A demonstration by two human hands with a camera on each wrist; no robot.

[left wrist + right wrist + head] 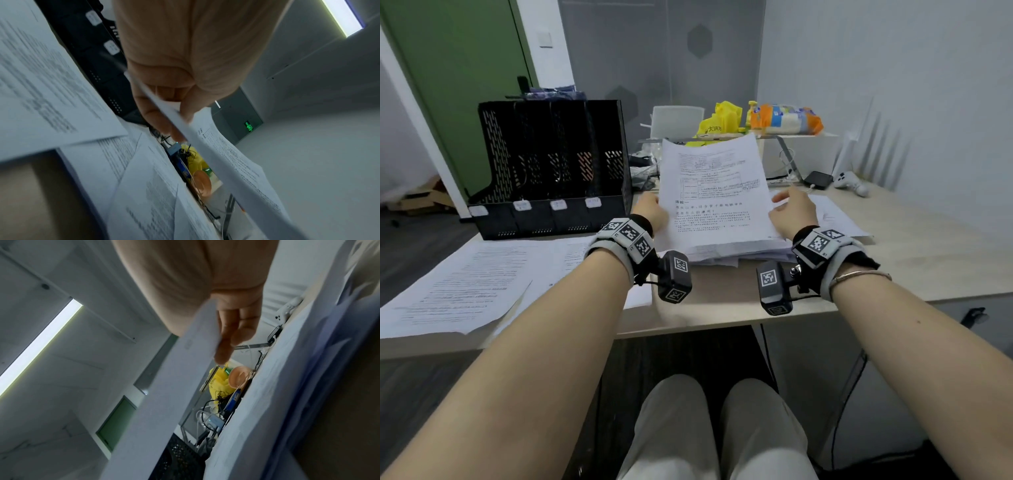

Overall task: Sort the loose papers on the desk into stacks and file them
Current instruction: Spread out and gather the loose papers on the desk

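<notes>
A sheaf of printed papers (717, 192) stands tilted up over a messy pile of sheets (726, 251) in the middle of the desk. My left hand (652, 212) pinches its left edge, thumb in front and fingers behind, as the left wrist view shows at the paper edge (185, 123). My right hand (792, 210) holds the right edge, with fingers (228, 340) behind the sheaf (164, 394). More loose sheets (469, 287) lie flat at the left front. A black mesh file organiser (551, 171) with several labelled slots stands at the back left.
Behind the papers are a yellow bag (719, 123), an orange and blue packet (784, 118) on a white riser, cables, a small black box (818, 180) and a white game controller (851, 183). The desk's front edge (722, 325) runs just below my wrists.
</notes>
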